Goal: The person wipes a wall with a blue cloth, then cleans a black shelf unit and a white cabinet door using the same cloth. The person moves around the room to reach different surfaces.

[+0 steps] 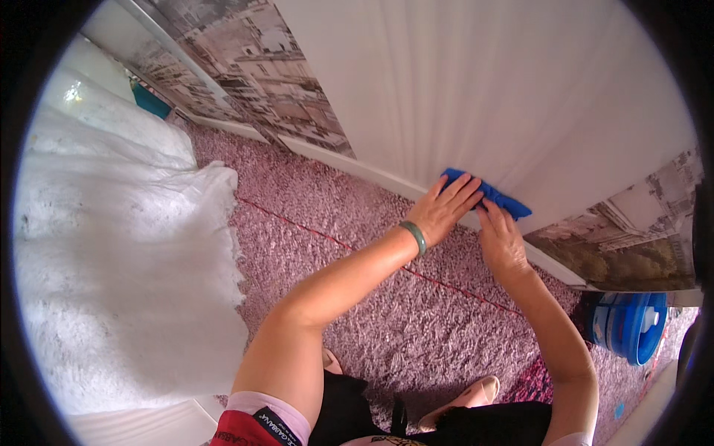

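A long, folded blue cloth (pixel 515 207) is pressed against the lower part of a white wall strip (pixel 439 82), just above the white skirting board (pixel 327 157). My left hand (pixel 437 212) lies over its left and middle part, fingers closed on it, with a green bangle (pixel 414 236) at the wrist. My right hand (pixel 503 241) holds the cloth with its fingertips near the middle, right beside my left fingers. Whether something stiff sits inside the cloth is hidden.
Printed wallpaper (pixel 275 70) borders the white strip on both sides. Pinkish shaggy carpet (pixel 297 197) covers the floor, crossed by a thin red cord (pixel 323 235). A white sheet (pixel 126 260) drapes at the left. At the right stands a blue bucket (pixel 632 327) with something white inside.
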`<state>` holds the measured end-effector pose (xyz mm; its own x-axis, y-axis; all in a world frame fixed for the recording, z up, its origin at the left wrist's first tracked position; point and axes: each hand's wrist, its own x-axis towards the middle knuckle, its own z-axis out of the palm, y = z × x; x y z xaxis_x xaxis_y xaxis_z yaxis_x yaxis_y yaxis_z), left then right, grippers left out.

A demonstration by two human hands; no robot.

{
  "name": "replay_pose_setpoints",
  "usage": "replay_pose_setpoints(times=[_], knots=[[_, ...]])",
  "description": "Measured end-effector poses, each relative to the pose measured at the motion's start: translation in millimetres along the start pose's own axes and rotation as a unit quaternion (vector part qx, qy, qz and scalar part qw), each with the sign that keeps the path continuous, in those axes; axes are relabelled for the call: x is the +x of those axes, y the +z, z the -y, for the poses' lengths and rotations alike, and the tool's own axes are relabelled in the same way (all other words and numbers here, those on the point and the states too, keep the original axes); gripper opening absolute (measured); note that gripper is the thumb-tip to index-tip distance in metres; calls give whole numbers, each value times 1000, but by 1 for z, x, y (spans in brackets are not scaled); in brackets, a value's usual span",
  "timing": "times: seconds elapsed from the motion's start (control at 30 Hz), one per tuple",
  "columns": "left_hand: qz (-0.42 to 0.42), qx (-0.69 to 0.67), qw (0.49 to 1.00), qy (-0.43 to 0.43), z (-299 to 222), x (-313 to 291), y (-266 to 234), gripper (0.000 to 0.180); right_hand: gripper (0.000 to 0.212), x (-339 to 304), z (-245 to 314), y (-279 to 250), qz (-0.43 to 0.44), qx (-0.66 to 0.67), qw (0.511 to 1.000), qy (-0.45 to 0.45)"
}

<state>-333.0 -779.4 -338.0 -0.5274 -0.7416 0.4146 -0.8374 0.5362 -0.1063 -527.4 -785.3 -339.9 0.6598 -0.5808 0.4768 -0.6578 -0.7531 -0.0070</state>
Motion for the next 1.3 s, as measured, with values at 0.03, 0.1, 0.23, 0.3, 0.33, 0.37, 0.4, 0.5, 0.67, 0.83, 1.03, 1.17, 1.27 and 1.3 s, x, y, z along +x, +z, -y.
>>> replay_pose_setpoints(times=[0.03,0.1,0.23,0.3,0.33,0.37,0.4,0.5,0.67,0.83,1.03,1.17,1.27,1.3], knots=[[4,-14,1000,0,-1,-9,1,54,42,-1,5,1,29,5,1000,0],[1,-4,1000,-29,7,-20,6,54,43,6,11,11,31,0,999,-15],[52,-35,991,-119,-22,-30,-2,58,47,3,11,24,80,-11,997,-19],[76,-80,979,-170,-35,-33,-4,60,49,6,12,32,111,-20,993,-21],[123,-153,956,-219,-37,-32,1,60,49,6,13,38,114,-28,993,-19],[169,-223,921,-270,-38,-35,11,60,50,5,18,43,117,-35,992,-20],[212,-292,876,-319,-37,-39,21,60,50,5,20,47,121,-41,992,-21],[185,-258,911,-264,-29,-41,38,61,49,8,24,51,135,-26,990,-15],[170,-156,936,-266,-35,-40,50,63,52,3,22,53,126,-34,991,-20],[152,-131,943,-266,-26,-43,38,61,53,15,27,36,122,-4,993,-4],[32,-144,954,-260,0,-37,18,61,46,55,41,7,23,29,999,-14],[-101,-178,950,-237,24,-13,-26,62,46,98,51,-38,-51,20,998,-12],[-185,-162,944,-221,41,15,-63,62,45,132,52,-78,-112,2,993,-23],[-226,-138,939,-219,47,27,-72,61,45,144,52,-91,-131,-4,991,-30]])
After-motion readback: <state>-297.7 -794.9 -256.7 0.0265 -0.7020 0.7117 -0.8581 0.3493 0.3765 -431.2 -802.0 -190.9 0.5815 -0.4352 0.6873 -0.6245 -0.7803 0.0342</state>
